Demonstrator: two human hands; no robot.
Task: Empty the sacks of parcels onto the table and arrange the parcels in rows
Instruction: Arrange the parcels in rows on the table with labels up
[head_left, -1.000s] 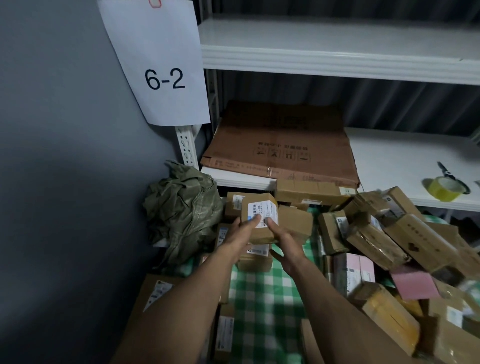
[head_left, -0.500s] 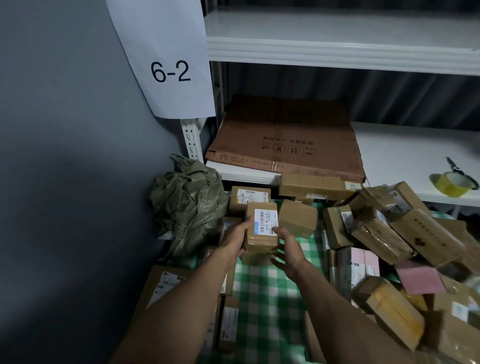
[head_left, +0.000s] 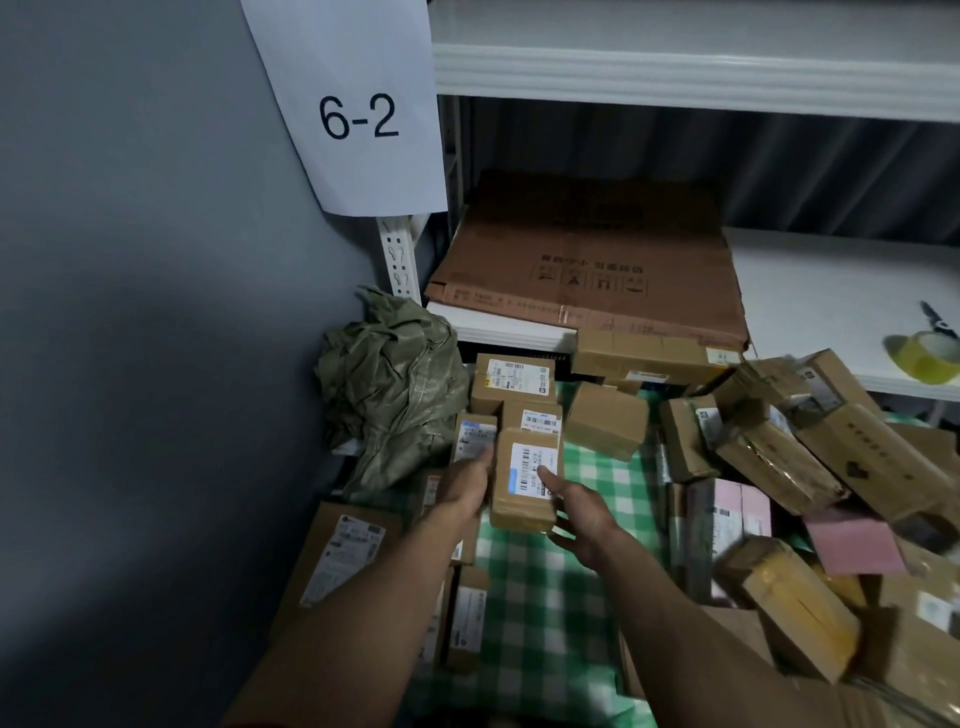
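A small brown parcel (head_left: 522, 512) with a white barcode label lies flat over the green checked tablecloth (head_left: 535, 597), label up. My left hand (head_left: 465, 491) grips its left side. My right hand (head_left: 582, 512) holds its right side, thumb on the label. Just beyond it, labelled parcels (head_left: 511, 382) line up towards the shelf. A crumpled green sack (head_left: 389, 395) sits at the wall on the left. A jumbled heap of brown parcels (head_left: 810, 457) fills the right side of the table.
A grey wall stands close on the left with a paper sign "6-2" (head_left: 358, 104). A flattened cardboard box (head_left: 587, 270) lies on the white shelf (head_left: 831, 291) behind. A yellow tape roll (head_left: 930, 356) rests at the shelf's right. More labelled parcels (head_left: 343, 551) lie along the left edge.
Both hands have brought the labelled parcel down and towards me, from in front of the back parcels to low over the tablecloth. It now lies flatter.
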